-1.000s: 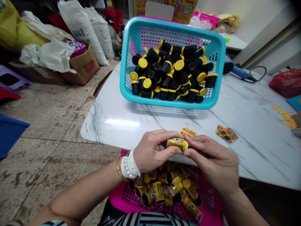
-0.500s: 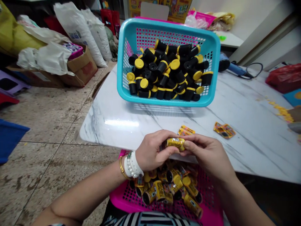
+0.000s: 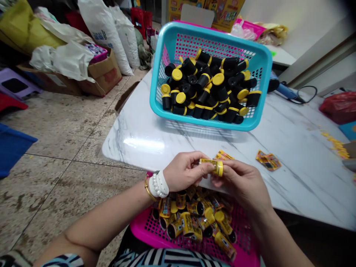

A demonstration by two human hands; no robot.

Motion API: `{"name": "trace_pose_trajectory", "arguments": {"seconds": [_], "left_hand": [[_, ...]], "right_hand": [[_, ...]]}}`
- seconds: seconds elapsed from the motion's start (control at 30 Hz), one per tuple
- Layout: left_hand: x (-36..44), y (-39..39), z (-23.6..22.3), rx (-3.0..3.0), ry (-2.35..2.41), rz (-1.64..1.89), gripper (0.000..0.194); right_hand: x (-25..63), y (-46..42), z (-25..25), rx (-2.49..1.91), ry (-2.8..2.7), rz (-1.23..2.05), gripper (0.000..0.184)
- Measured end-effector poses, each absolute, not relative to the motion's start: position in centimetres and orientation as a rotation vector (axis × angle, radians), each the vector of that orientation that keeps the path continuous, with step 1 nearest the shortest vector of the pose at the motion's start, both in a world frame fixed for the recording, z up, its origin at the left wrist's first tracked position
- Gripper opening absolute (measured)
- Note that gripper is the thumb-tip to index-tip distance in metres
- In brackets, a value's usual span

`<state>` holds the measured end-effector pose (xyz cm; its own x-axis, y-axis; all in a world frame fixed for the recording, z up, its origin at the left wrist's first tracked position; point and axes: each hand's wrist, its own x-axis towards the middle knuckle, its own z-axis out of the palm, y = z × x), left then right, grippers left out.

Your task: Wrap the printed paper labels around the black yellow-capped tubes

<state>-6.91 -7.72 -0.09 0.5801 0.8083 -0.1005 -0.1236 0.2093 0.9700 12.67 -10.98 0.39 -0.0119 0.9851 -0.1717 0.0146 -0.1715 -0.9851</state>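
Workshop: bulk canisters [image 3: 204, 95], sacks [image 3: 104, 40], cartons [image 3: 107, 76]

Blotchy floor tiles [image 3: 83, 133] lie beside a marbled table [image 3: 300, 148].

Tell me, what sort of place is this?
Probably a small workshop or packing room: a turquoise basket of black, yellow-lidded canisters on the table, a pink basket of yellow-wrapped canisters, and bulky white sacks on the floor suggest it.

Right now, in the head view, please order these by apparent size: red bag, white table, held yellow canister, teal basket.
Largest to smallest:
1. White table
2. Teal basket
3. Red bag, cut off by the picture edge
4. Held yellow canister
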Motion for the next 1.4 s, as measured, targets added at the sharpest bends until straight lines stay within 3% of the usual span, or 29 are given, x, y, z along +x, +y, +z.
{"name": "trace_pose_trajectory", "arguments": {"seconds": [0.13, 0.2, 0.4, 0.53, 0.67, 0.8, 0.97, 1.17, 1.4], "left_hand": [[-6.4, -7.0, 0.0, 1.133, 0.7, 0.685, 0.04], [-6.2, -7.1, -0.1, 1.182, 0.714, 0.705, 0.037], [-6.0, -8.5, -0.5, 1.586, 0.903, 1.077, 0.027], [-6.1, -8.0, -0.2, 1.472, 0.893, 0.898, 0.03], [-6.2, -7.0, 0.3, 1.264, 0.814, 0.702, 0.048], [-6.2, -6.8, 0.4, 1.185, 0.743, 0.624, 0.057], [-6.6, -7.0, 0.3, 1.062, 0.646, 0.662, 0.048], [-6.3, -7.7, 0.8, 1.096, 0.742, 0.613, 0.055], [-5.9, -8.3, 1.5, 0.953, 0.616, 0.635, 0.044]], "right_hand": [[13.3, -11.4, 0.9, -1.31, -1.545, 0.773, 0.036], [13.2, -11.6, 0.8, -1.287, -1.595, 0.686, 0.037], [12.2, -11.0, 0.2, -1.474, -1.138, 1.15, 0.024], [12.9, -10.3, 0.9, -1.291, -1.089, 1.526, 0.032], [14.5, -10.0, 1.3, -1.151, -1.235, 1.674, 0.044], [14.8, -10.2, 0.7, -1.117, -1.278, 1.596, 0.033], [14.1, -11.1, 0.0, -1.056, -1.184, 1.522, 0.022], [13.7, -12.5, 0.9, -1.104, -1.325, 1.414, 0.036], [13.8, -13.2, 0.5, -0.984, -1.452, 1.167, 0.031]]}}
